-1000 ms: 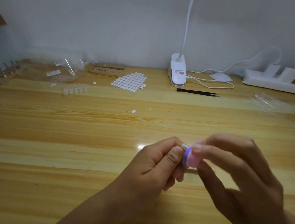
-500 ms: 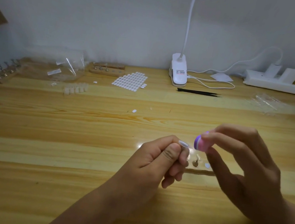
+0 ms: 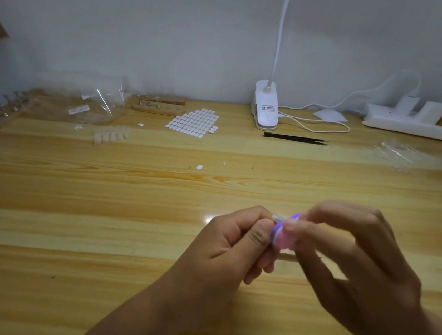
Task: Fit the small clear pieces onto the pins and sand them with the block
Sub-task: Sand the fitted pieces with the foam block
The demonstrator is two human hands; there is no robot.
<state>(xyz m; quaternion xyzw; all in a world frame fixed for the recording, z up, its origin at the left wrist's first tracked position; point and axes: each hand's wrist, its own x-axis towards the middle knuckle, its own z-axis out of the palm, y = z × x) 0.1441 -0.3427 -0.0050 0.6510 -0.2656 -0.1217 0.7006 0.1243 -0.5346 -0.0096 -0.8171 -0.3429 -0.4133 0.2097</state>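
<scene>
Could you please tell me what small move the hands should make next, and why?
Probably a short stroke of the sanding block across the clear piece: the left hand pinches the piece upward, and the right hand holds the block against its tip, seemingly touching.

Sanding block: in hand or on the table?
In hand: right hand pinches the purple block against the clear piece held by the left hand.

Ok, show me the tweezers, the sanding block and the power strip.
tweezers [image 3: 294, 139]: head view, middle of the black shaft.
sanding block [image 3: 281, 237]: head view, its pink face.
power strip [image 3: 411, 129]: head view, white front side.
</scene>
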